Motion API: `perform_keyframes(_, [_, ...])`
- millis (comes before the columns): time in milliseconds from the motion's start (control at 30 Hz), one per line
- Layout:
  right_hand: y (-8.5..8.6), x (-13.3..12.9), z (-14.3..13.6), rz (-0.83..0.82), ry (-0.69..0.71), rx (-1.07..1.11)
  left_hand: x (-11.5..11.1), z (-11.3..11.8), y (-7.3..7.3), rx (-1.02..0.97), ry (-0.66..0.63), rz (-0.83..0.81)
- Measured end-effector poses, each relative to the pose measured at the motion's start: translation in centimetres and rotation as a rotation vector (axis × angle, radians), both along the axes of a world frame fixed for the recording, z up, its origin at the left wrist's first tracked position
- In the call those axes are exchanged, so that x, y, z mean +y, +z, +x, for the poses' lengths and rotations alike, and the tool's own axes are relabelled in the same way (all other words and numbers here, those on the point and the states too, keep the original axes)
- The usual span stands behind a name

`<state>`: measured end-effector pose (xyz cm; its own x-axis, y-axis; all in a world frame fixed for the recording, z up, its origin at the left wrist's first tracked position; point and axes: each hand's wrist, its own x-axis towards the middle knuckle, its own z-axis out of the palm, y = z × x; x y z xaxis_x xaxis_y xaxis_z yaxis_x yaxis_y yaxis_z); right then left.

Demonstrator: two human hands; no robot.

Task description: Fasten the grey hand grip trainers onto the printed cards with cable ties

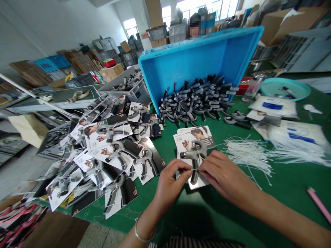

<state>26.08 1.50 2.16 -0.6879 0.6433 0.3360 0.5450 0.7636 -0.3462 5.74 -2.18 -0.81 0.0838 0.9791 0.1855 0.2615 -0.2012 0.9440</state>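
A grey and black hand grip strengthener [194, 156] with a coiled spring lies on a printed backing card [182, 143], on top of a small stack of similar cards. Across its near handle runs a white cable tie [194, 169]. From the left, my left hand [173, 179] pinches at the tie beside the handle, thumb and forefinger together. On the other side my right hand [217, 170] is closed, its fingertips pressed together at the tie. The fingers partly hide the tie's ends and the handle.
Carded grip strengtheners [119, 151] pile up at left. A tilted blue crate [186, 62] spills loose strengtheners [199, 98] behind the cards. Loose cable ties [248, 155], plastic bags [274, 106], a turquoise tray [284, 86] and a pink stick [319, 205] lie right. A person [194, 29] is beyond the crate.
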Motion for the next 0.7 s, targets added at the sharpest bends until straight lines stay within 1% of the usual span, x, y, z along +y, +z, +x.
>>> perform_keyframes(100, [0.34,-0.13,-0.31,-0.002,0.02,0.022,0.0,0.33,0.39,0.052,-0.034,0.066])
perform_keyframes(167, [0.35,-0.15,-0.29,-0.008,0.023,0.028,-0.01,0.32,0.41,0.064,-0.026,0.082])
perform_keyframes(300, [0.09,-0.06,0.13,-0.004,-0.008,0.001,0.04,-0.05,0.0,0.01,0.024,0.005])
perform_keyframes(400, [0.12,-0.1,0.27,0.004,0.004,-0.01,0.12,-0.1,-0.17,0.003,0.018,-0.005])
perform_keyframes(533, [0.38,-0.29,0.03,-0.002,0.014,0.014,0.1,0.15,0.09,0.07,-0.028,0.066])
perform_keyframes(700, [0.03,-0.22,0.0,-0.061,0.029,0.09,-0.36,0.15,0.8,0.288,-0.1,0.235])
